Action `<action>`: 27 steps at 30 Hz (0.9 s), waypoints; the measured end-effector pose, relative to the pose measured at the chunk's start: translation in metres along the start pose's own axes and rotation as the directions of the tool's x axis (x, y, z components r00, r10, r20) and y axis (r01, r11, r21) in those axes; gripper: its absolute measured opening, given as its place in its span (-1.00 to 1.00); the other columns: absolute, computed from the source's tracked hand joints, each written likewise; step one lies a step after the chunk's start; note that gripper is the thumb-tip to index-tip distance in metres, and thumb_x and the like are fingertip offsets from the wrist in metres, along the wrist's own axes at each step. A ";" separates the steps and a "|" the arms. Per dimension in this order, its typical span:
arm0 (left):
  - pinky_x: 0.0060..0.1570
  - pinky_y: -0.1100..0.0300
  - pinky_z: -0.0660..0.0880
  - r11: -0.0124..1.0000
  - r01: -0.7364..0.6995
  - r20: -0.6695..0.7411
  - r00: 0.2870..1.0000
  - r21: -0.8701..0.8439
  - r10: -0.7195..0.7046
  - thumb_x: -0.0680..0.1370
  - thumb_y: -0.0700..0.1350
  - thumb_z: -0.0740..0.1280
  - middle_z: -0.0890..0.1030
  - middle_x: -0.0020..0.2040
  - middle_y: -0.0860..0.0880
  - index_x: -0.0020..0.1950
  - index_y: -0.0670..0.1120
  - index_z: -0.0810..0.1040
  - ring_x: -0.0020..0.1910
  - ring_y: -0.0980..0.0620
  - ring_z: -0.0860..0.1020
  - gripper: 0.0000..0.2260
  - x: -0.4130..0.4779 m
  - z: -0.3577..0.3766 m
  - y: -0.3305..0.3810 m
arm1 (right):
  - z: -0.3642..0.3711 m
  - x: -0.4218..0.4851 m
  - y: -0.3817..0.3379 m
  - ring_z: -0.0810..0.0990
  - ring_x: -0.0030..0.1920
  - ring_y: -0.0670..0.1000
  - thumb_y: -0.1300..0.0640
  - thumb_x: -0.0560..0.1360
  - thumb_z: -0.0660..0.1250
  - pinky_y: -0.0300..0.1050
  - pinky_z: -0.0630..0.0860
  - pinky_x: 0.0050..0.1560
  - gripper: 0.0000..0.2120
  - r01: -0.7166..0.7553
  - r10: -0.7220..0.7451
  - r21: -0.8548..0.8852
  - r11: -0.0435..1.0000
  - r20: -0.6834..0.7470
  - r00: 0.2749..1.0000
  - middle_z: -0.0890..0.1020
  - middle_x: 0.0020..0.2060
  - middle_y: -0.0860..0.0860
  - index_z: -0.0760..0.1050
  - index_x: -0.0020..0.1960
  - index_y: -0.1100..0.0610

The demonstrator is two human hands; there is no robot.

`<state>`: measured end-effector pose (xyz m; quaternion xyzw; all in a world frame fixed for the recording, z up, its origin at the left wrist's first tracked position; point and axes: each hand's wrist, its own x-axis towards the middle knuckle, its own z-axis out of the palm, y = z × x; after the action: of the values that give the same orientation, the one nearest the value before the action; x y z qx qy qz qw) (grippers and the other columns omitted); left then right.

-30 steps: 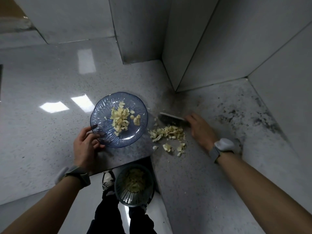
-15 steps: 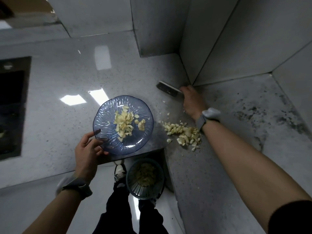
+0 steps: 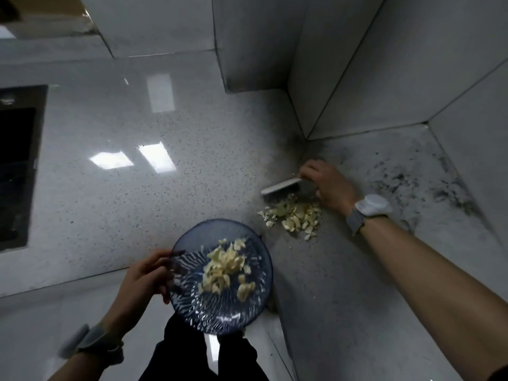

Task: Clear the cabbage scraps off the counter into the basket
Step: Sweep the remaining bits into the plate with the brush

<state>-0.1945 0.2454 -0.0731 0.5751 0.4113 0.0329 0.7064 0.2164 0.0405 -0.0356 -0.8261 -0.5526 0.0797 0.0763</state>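
Observation:
A blue glass plate (image 3: 192, 306) carries a heap of pale cabbage scraps (image 3: 224, 266). My left hand (image 3: 140, 281) grips the plate's left rim and holds it off the counter's inner corner, over my legs. The basket is hidden below the plate. A second pile of cabbage scraps (image 3: 294, 217) lies on the speckled grey counter (image 3: 123, 193) to the right. My right hand (image 3: 327, 185) grips a small brush (image 3: 280, 187) whose bristles stand just behind that pile.
White tiled walls (image 3: 357, 78) form a corner behind the brush. Dark stains (image 3: 412, 182) mark the counter at the right. A dark recessed opening (image 3: 16, 166) sits at the left edge. My dark trousers (image 3: 192, 361) show below the plate.
My left hand has pulled the plate off the counter toward me, and it now covers the basket. My right hand has brought the brush from the wall back down behind the scrap pile.

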 end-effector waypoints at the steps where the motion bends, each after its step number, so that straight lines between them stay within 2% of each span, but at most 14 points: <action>1: -0.48 0.08 0.52 0.999 0.012 0.022 1.000 0.039 -0.013 0.54 -0.49 0.16 0.68 -0.02 -0.27 0.16 -0.09 0.69 -0.25 -0.61 0.52 -0.55 -0.005 0.000 -0.001 | 0.002 -0.005 0.004 0.54 0.04 0.28 0.50 0.31 0.32 0.17 0.48 0.02 -0.64 -0.070 0.072 0.046 0.997 -0.066 0.995 0.57 0.06 0.25 0.55 0.06 0.27; 3: -0.46 0.06 0.53 0.994 0.034 0.044 0.998 0.106 -0.039 0.53 -0.49 0.18 0.69 -0.05 -0.26 0.15 -0.05 0.70 -0.26 -0.57 0.52 -0.54 -0.014 0.000 -0.002 | 0.006 -0.011 0.014 0.53 0.06 0.28 0.51 0.34 0.29 0.17 0.47 0.05 -0.64 -0.252 0.273 0.130 0.959 -0.173 0.947 0.55 0.07 0.24 0.53 0.08 0.25; 5: -0.45 0.06 0.53 0.984 0.053 0.060 0.996 0.170 -0.064 0.54 -0.49 0.19 0.68 -0.07 -0.26 0.14 -0.03 0.70 -0.25 -0.54 0.54 -0.53 -0.021 0.002 -0.002 | 0.012 -0.017 0.024 0.51 0.10 0.29 0.47 0.40 0.26 0.14 0.46 0.10 -0.66 -0.424 0.452 0.168 0.890 -0.211 0.866 0.52 0.12 0.26 0.49 0.13 0.25; 7: -0.45 0.07 0.54 0.972 0.078 0.065 0.993 0.223 -0.095 0.54 -0.49 0.20 0.68 -0.07 -0.26 0.15 -0.04 0.69 -0.24 -0.49 0.59 -0.55 -0.024 0.005 -0.004 | 0.018 -0.018 0.030 0.50 0.18 0.31 0.43 0.46 0.25 0.10 0.45 0.16 -0.67 -0.551 0.582 0.190 0.813 -0.218 0.783 0.50 0.21 0.29 0.48 0.21 0.28; 9: -0.44 0.07 0.55 0.952 0.108 0.063 0.989 0.287 -0.131 0.54 -0.47 0.22 0.68 -0.06 -0.24 0.17 -0.07 0.67 -0.23 -0.42 0.64 -0.59 -0.025 0.011 -0.009 | 0.022 -0.021 0.029 0.50 0.21 0.31 0.42 0.49 0.23 0.08 0.44 0.17 -0.68 -0.612 0.659 0.252 0.750 -0.201 0.725 0.50 0.25 0.31 0.49 0.23 0.30; 10: -0.43 0.07 0.55 0.941 0.126 0.061 0.986 0.313 -0.153 0.53 -0.46 0.23 0.68 -0.05 -0.24 0.17 -0.08 0.66 -0.23 -0.39 0.66 -0.60 -0.026 0.015 -0.011 | 0.023 -0.023 0.028 0.51 0.18 0.31 0.43 0.49 0.23 0.07 0.45 0.15 -0.70 -0.604 0.657 0.274 0.749 -0.188 0.730 0.51 0.23 0.32 0.50 0.20 0.30; 12: -0.41 0.09 0.56 0.924 0.157 0.063 0.980 0.349 -0.191 0.53 -0.45 0.23 0.68 -0.05 -0.25 0.17 -0.05 0.66 -0.22 -0.35 0.68 -0.59 -0.023 0.021 -0.015 | 0.022 -0.027 0.023 0.52 0.09 0.30 0.48 0.44 0.24 0.05 0.44 0.05 -0.74 -0.539 0.585 0.267 0.799 -0.138 0.800 0.53 0.12 0.31 0.51 0.08 0.30; 15: -0.39 0.10 0.54 0.910 0.207 0.049 0.969 0.360 -0.240 0.54 -0.44 0.21 0.68 -0.03 -0.28 0.16 -0.04 0.65 -0.26 -0.31 0.66 -0.60 -0.020 0.031 -0.022 | 0.015 -0.041 0.015 0.53 0.03 0.26 0.53 0.35 0.26 0.05 0.41 0.02 -0.73 -0.338 0.357 0.232 0.912 -0.043 0.933 0.56 0.00 0.27 0.54 -0.01 0.32; 18: -0.27 0.05 0.51 0.906 0.239 0.028 0.964 0.350 -0.266 0.55 -0.46 0.20 0.66 0.00 -0.34 0.19 -0.10 0.63 -0.27 -0.21 0.60 -0.62 -0.016 0.038 -0.024 | 0.008 -0.052 0.010 0.54 -0.02 0.25 0.54 0.34 0.26 0.10 0.44 -0.01 -0.75 -0.207 0.225 0.238 0.949 -0.050 0.973 0.58 -0.07 0.26 0.55 -0.05 0.34; 20: -0.23 0.03 0.52 0.915 0.257 0.010 0.962 0.311 -0.274 0.56 -0.47 0.20 0.65 0.02 -0.37 0.21 -0.14 0.61 -0.23 -0.21 0.60 -0.63 -0.012 0.044 -0.023 | 0.007 -0.057 0.012 0.51 -0.09 0.21 0.53 0.38 0.24 0.10 0.44 -0.09 -0.79 -0.194 0.238 0.282 0.940 -0.131 0.963 0.55 -0.13 0.21 0.53 -0.10 0.30; 23: -0.32 0.10 0.54 0.934 0.276 -0.010 0.959 0.226 -0.282 0.59 -0.46 0.20 0.64 0.05 -0.40 0.26 -0.20 0.56 -0.20 -0.26 0.60 -0.67 -0.007 0.052 -0.022 | 0.012 -0.061 0.020 0.47 -0.12 0.17 0.47 0.48 0.22 0.05 0.39 -0.11 -0.82 -0.327 0.426 0.353 0.876 -0.254 0.868 0.50 -0.14 0.15 0.48 -0.11 0.24; 25: -0.32 0.09 0.57 0.946 0.278 -0.014 0.960 0.165 -0.279 0.60 -0.45 0.22 0.64 0.01 -0.37 0.27 -0.20 0.56 -0.20 -0.26 0.59 -0.68 -0.004 0.056 -0.021 | 0.017 -0.064 0.024 0.48 -0.07 0.20 0.47 0.48 0.19 0.02 0.37 -0.08 -0.84 -0.469 0.569 0.360 0.806 -0.256 0.781 0.50 -0.08 0.22 0.47 -0.06 0.28; 27: -0.36 0.09 0.61 0.954 0.283 -0.017 0.959 0.097 -0.283 0.60 -0.44 0.26 0.67 -0.03 -0.30 0.26 -0.19 0.56 -0.23 -0.25 0.63 -0.70 -0.002 0.058 -0.020 | 0.022 -0.069 0.022 0.48 -0.02 0.23 0.48 0.46 0.18 -0.01 0.36 -0.05 -0.81 -0.556 0.636 0.337 0.760 -0.212 0.742 0.51 -0.01 0.27 0.47 -0.01 0.30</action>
<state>-0.1685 0.1920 -0.0887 0.5442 0.4914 -0.0881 0.6742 0.2058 -0.0313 -0.0581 -0.9449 -0.2223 0.0371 0.2376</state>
